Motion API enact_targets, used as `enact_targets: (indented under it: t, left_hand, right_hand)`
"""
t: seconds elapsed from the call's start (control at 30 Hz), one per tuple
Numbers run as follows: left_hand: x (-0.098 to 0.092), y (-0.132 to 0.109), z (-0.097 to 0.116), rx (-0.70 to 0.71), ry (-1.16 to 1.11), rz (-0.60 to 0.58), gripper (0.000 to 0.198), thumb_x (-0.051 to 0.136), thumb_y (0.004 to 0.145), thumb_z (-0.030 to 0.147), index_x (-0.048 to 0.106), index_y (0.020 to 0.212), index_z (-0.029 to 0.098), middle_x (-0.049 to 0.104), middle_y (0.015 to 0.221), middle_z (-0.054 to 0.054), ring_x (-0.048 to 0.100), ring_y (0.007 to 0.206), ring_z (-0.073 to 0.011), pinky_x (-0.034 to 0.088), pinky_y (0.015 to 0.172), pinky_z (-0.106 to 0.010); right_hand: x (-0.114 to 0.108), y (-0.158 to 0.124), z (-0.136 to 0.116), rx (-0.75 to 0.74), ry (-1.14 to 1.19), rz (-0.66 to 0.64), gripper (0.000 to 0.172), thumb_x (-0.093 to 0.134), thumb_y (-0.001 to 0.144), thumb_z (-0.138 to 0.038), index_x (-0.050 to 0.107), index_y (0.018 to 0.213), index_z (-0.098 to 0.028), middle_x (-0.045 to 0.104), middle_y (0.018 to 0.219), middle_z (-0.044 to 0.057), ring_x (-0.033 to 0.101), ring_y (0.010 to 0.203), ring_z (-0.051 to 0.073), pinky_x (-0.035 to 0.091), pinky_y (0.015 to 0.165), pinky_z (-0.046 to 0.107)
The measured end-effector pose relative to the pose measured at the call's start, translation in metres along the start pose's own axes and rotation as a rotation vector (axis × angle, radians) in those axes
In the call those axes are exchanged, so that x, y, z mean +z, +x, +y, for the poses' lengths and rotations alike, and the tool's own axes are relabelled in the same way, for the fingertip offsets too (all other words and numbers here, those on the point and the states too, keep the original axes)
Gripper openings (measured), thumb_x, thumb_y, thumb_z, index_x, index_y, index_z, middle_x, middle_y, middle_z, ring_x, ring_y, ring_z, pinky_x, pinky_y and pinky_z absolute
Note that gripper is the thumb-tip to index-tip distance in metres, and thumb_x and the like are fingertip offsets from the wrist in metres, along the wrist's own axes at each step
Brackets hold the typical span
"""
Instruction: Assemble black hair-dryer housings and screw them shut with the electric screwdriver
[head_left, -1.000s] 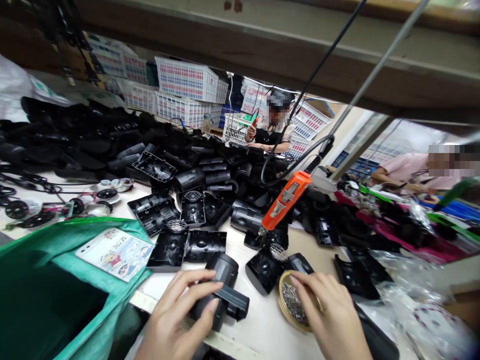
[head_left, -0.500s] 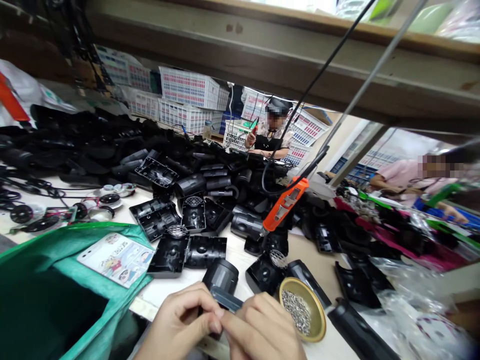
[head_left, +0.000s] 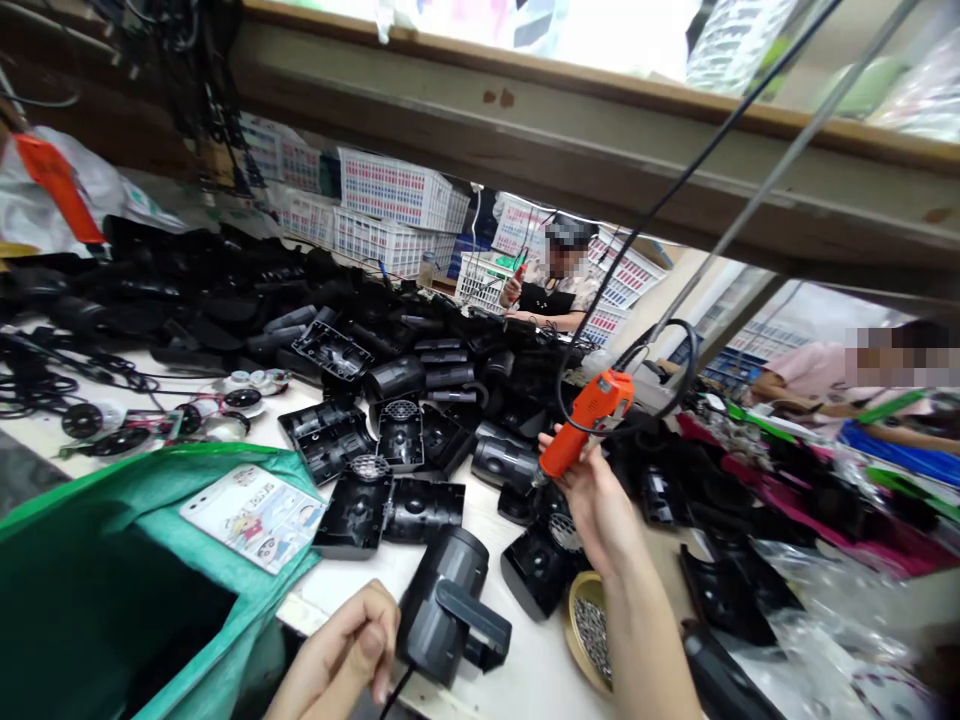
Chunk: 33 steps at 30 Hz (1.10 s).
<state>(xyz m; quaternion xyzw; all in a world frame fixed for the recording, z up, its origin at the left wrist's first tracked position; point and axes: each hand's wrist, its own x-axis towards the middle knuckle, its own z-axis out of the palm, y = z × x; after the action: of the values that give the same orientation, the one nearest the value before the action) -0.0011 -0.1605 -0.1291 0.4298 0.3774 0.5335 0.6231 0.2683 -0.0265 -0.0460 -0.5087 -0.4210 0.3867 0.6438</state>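
On the table in front of me lies a black cylindrical housing [head_left: 439, 610] with a side handle [head_left: 480, 615] and a cord at its lower end. My left hand [head_left: 352, 640] is beside the housing's left side, fingers curled into a pinch; whatever is between them is hidden. My right hand [head_left: 592, 490] reaches forward and wraps its fingers around an orange electric screwdriver [head_left: 581, 425], which hangs from a cable with its bit pointing down and left. Under my right forearm, partly covered, stands a yellow bowl of small screws [head_left: 592, 635].
Open black half shells [head_left: 352, 510] lie ahead, with a large heap of black parts [head_left: 225, 290] behind. A green bag [head_left: 150, 560] with a printed white phone [head_left: 251, 515] is at left. Wired motors [head_left: 202, 415] lie beyond it. Two people sit across the room.
My right hand has left the housing's handle and moved up and forward to the electric screwdriver. My left hand has moved slightly down and left. The housing now shows more fully.
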Motion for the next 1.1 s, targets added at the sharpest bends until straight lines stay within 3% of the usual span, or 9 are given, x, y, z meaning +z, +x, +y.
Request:
enact_targets:
  t: [0.1, 0.23, 0.37, 0.5, 0.57, 0.73, 0.9, 1.1]
  left_hand:
    - [-0.005, 0.004, -0.002, -0.105, -0.042, 0.052, 0.058, 0.067, 0.083, 0.074, 0.057, 0.071, 0.018, 0.048, 0.065, 0.005, 0.039, 0.052, -0.0091, 0.022, 0.054, -0.025]
    - [-0.005, 0.004, -0.002, -0.193, -0.032, 0.085, 0.065, 0.069, 0.076, 0.081, 0.053, 0.067, 0.019, 0.046, 0.063, 0.005, 0.039, 0.053, -0.01, 0.024, 0.056, -0.026]
    - [-0.001, 0.001, -0.004, -0.235, -0.037, 0.102, 0.067, 0.066, 0.076, 0.083, 0.05, 0.064, 0.019, 0.044, 0.062, 0.005, 0.039, 0.055, -0.0098, 0.024, 0.057, -0.025]
    - [0.0, -0.001, -0.009, -0.243, -0.044, 0.095, 0.064, 0.069, 0.076, 0.08, 0.054, 0.07, 0.019, 0.047, 0.066, 0.005, 0.038, 0.054, -0.0086, 0.026, 0.056, -0.024]
    - [-0.001, -0.002, -0.012, -0.238, -0.041, 0.082, 0.06, 0.071, 0.078, 0.077, 0.056, 0.073, 0.019, 0.046, 0.065, 0.006, 0.038, 0.054, -0.0083, 0.025, 0.056, -0.023]
    - [-0.007, 0.0, -0.021, -0.171, -0.025, 0.036, 0.057, 0.077, 0.075, 0.073, 0.058, 0.076, 0.019, 0.043, 0.064, 0.007, 0.036, 0.058, -0.0096, 0.028, 0.057, -0.021]
    - [-0.011, 0.001, -0.027, -0.089, 0.001, 0.021, 0.054, 0.082, 0.073, 0.068, 0.062, 0.074, 0.018, 0.048, 0.068, 0.004, 0.041, 0.065, -0.0121, 0.033, 0.061, -0.022]
    - [-0.011, -0.002, -0.028, -0.037, 0.045, 0.033, 0.046, 0.081, 0.078, 0.063, 0.07, 0.077, 0.017, 0.054, 0.069, 0.002, 0.045, 0.064, -0.0127, 0.036, 0.061, -0.022]
  right_hand:
    - [0.007, -0.013, 0.002, -0.053, -0.03, -0.007, 0.058, 0.081, 0.067, -0.071, 0.067, 0.095, -0.022, 0.076, 0.095, 0.006, 0.071, 0.091, 0.026, 0.055, 0.087, 0.042]
    - [0.014, -0.039, -0.01, -0.135, -0.133, -0.01, 0.049, 0.093, 0.063, -0.051, 0.067, 0.093, -0.022, 0.074, 0.092, 0.002, 0.069, 0.088, 0.022, 0.054, 0.087, 0.037]
    - [0.034, -0.069, -0.029, -0.214, -0.239, -0.093, 0.035, 0.084, 0.077, -0.038, 0.07, 0.104, -0.021, 0.075, 0.091, 0.004, 0.073, 0.08, 0.023, 0.058, 0.078, 0.037]
    - [0.06, -0.089, -0.048, -0.332, 0.017, 0.208, 0.027, 0.074, 0.079, -0.031, 0.065, 0.101, -0.019, 0.073, 0.071, 0.0, 0.066, 0.045, 0.017, 0.053, 0.049, 0.028]
    - [0.069, -0.094, -0.056, -0.322, 0.17, 0.276, 0.022, 0.067, 0.077, -0.029, 0.063, 0.096, -0.02, 0.069, 0.062, -0.002, 0.061, 0.038, 0.016, 0.049, 0.041, 0.024]
    - [0.083, -0.111, -0.061, -0.209, 0.435, 0.053, 0.015, 0.064, 0.077, -0.036, 0.064, 0.082, -0.022, 0.065, 0.056, -0.003, 0.056, 0.031, 0.014, 0.044, 0.033, 0.021]
    - [0.096, -0.13, -0.051, -0.173, 0.495, -0.15, 0.017, 0.066, 0.08, -0.041, 0.067, 0.087, -0.025, 0.069, 0.061, -0.002, 0.059, 0.033, 0.014, 0.044, 0.034, 0.021]
    - [0.093, -0.138, -0.036, -0.199, 0.542, -0.215, 0.019, 0.06, 0.09, -0.04, 0.065, 0.104, -0.028, 0.069, 0.073, -0.003, 0.064, 0.043, 0.013, 0.046, 0.038, 0.02]
